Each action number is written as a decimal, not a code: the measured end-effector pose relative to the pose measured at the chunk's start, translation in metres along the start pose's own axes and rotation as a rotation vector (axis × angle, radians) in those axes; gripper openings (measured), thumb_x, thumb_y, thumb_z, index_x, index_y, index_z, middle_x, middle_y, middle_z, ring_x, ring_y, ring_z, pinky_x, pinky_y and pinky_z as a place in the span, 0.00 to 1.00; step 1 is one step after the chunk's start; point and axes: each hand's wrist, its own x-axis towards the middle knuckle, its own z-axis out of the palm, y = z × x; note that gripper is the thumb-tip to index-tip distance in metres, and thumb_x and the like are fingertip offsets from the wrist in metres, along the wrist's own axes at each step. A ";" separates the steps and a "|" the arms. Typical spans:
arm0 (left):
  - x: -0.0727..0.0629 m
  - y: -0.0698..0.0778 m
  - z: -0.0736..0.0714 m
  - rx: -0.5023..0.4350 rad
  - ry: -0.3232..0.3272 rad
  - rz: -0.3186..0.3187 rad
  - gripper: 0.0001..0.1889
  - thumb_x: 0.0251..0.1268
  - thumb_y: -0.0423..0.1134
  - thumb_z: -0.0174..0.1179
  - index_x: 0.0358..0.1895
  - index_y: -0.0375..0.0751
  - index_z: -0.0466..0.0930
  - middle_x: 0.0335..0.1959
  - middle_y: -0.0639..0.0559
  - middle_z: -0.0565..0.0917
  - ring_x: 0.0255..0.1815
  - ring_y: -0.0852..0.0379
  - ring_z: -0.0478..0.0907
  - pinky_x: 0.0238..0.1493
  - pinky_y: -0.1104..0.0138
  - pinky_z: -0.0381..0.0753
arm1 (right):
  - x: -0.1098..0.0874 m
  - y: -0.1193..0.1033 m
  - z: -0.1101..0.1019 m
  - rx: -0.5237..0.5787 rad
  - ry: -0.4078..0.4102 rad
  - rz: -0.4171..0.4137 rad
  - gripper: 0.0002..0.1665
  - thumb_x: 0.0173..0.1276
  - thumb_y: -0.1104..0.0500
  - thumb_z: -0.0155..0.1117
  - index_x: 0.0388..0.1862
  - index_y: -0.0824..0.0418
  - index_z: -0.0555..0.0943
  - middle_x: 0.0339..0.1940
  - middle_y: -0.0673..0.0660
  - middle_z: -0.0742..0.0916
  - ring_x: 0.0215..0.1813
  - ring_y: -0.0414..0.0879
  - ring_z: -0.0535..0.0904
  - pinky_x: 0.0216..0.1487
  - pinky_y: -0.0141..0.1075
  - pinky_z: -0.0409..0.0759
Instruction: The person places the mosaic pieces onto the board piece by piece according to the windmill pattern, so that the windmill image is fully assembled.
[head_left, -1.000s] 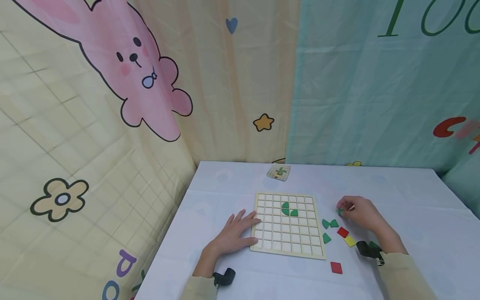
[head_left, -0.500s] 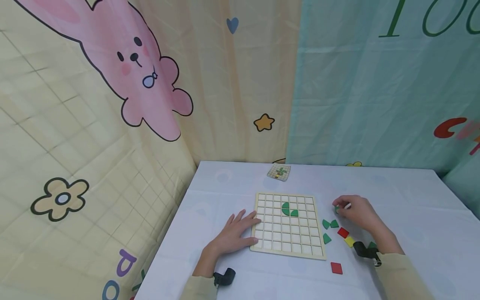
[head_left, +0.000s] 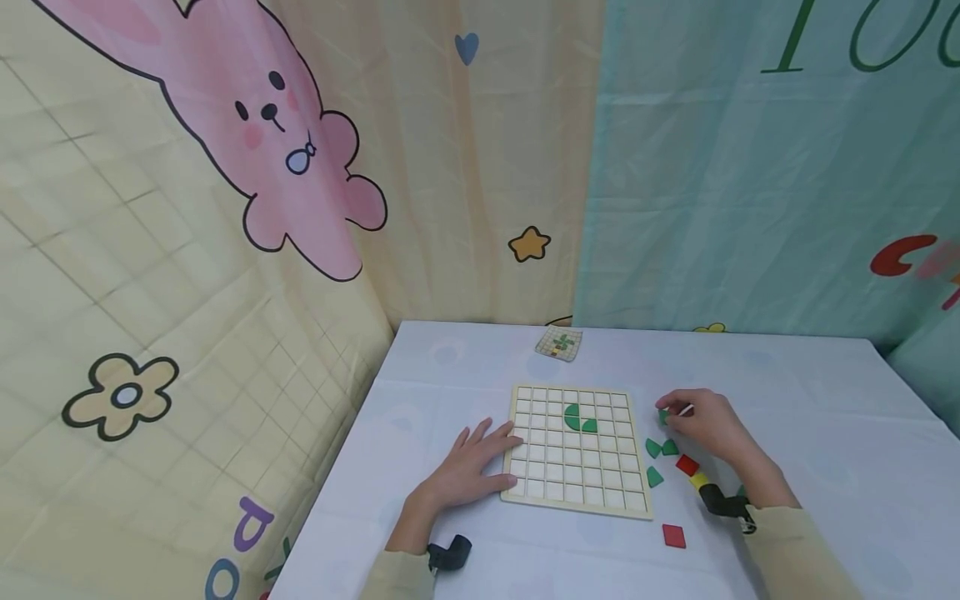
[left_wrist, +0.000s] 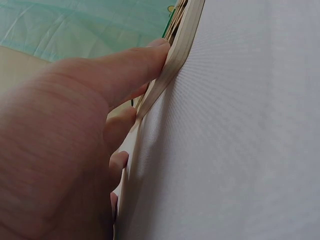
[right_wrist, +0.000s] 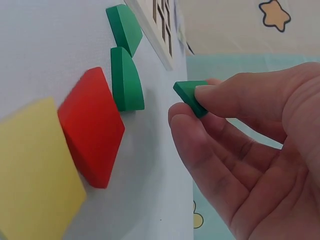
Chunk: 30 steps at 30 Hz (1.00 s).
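Observation:
A pale grid board (head_left: 564, 457) lies on the table, with three green quarter-circle pieces (head_left: 572, 417) in cells of its upper middle. My left hand (head_left: 471, 468) rests at the board's left edge, fingers spread and fairly straight; in the left wrist view its thumb (left_wrist: 135, 62) touches the board's rim (left_wrist: 175, 65). Right of the board, my right hand (head_left: 705, 423) pinches a green quarter-circle piece (right_wrist: 192, 95) between thumb and fingertips, above the table. Below that hand lie more green pieces (head_left: 670, 447), a red square (head_left: 687, 465) and a yellow square (right_wrist: 37, 170).
A small card (head_left: 558, 342) with a grid pattern lies behind the board. Another red square (head_left: 674, 536) sits near the board's lower right corner. A green piece (head_left: 742, 491) is partly hidden by the right wrist's camera (head_left: 723, 502). Printed curtains stand behind the white table.
My right hand has moved slightly left, toward the board, carrying the green piece. My left hand has stayed at the board's edge.

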 end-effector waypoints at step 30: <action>0.001 -0.003 0.002 -0.017 -0.001 0.006 0.32 0.69 0.62 0.58 0.75 0.62 0.67 0.81 0.64 0.54 0.82 0.49 0.40 0.78 0.44 0.37 | 0.003 -0.022 0.027 0.047 0.073 -0.024 0.12 0.67 0.65 0.68 0.48 0.58 0.86 0.39 0.54 0.85 0.41 0.50 0.79 0.39 0.40 0.83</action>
